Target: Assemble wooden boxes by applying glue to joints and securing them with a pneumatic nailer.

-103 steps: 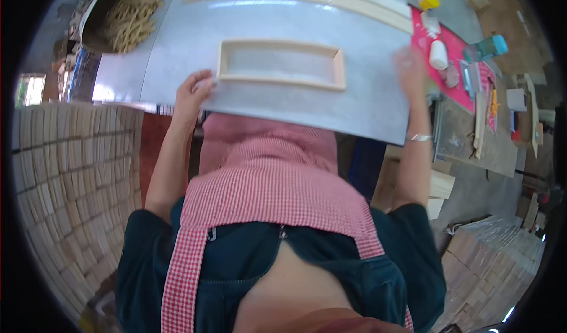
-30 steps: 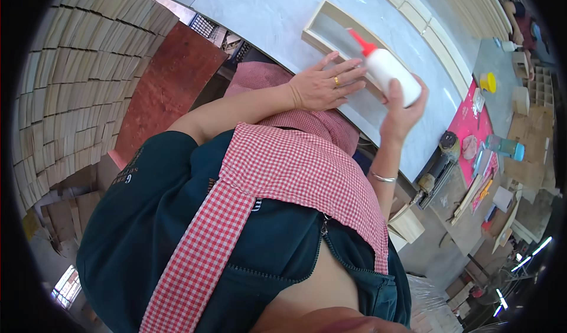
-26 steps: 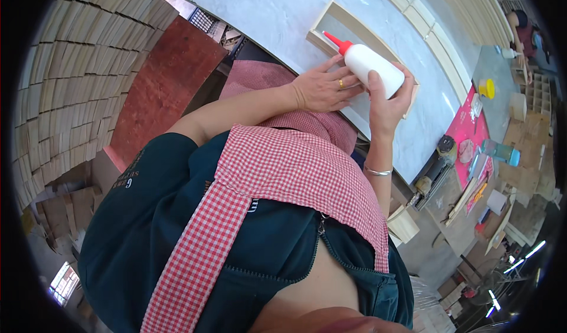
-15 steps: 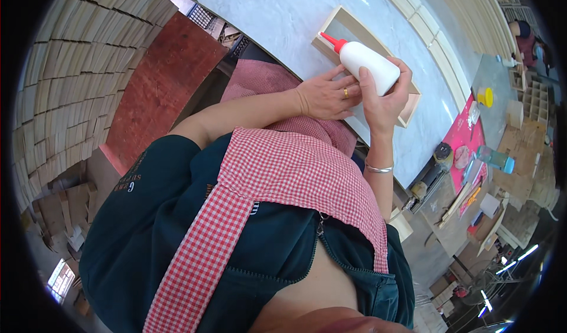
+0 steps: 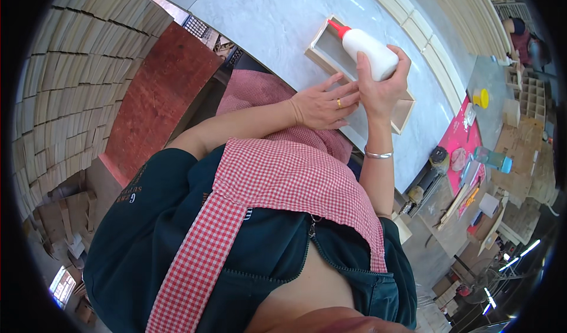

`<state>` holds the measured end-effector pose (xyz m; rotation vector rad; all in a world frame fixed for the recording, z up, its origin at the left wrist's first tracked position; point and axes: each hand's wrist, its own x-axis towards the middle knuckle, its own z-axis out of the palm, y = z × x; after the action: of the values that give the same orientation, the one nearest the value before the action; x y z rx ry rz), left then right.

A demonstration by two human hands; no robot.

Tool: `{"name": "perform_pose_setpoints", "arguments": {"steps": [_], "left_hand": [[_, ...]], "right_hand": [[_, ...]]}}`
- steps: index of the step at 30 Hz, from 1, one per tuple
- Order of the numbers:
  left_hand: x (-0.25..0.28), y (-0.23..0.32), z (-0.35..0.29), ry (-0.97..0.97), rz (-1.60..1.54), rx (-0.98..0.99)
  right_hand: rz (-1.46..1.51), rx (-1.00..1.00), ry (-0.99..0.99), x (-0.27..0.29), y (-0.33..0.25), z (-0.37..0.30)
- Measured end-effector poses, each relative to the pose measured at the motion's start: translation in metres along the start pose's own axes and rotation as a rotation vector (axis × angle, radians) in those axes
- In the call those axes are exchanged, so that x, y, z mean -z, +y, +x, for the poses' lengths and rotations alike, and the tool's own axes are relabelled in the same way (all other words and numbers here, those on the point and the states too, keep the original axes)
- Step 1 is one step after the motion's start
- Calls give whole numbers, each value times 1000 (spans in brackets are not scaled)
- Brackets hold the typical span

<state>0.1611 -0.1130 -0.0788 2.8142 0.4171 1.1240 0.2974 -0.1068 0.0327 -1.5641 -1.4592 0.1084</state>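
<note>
While above the wooden frame point(image 5: 322, 60), white bottle point(image 5: 370, 54) in right hand point(image 5: 381, 90).

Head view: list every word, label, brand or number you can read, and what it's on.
Dark green top, left sleeve: small lettering, which I won't copy out.
Same top, chest: pale lettering, mostly covered by the checked strap; unreadable.
White bottle in the right hand: none visible.
Pink sheet: too small to tell.
</note>
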Motion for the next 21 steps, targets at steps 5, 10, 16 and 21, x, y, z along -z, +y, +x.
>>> {"name": "perform_pose_setpoints", "arguments": {"steps": [5,10,16,21], "left_hand": [[2,1,4,-38,13,11],[-3,0,4,-23,-41,9],[-4,-2,10,-40,-31,7],[-7,-4,14,-75,-23,26]], "right_hand": [[-14,-40,24,0,4,10],[-53,-11,47,9,9,9],[-148,-50,68,37,16,-1],[-164,-89,104,61,29,-11]]}}
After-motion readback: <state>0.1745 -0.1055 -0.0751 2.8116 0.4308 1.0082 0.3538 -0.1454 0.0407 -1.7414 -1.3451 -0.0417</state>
